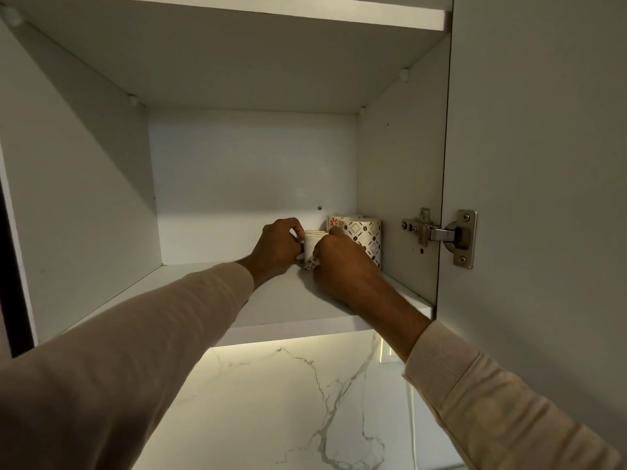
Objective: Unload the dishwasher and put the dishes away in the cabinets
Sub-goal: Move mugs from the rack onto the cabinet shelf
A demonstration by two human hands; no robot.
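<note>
The small white ceramic cup with a flower print at its foot stands upright on the white cabinet shelf, exactly between my 2 hands. My left hand curls its fingers on the cup's left side and my right hand wraps its right side; both hold it. Just beyond my right hand stand the white diamond-patterned mug and, behind it, the red-flower mug, so I judge the cup must go to the right, close beside them.
</note>
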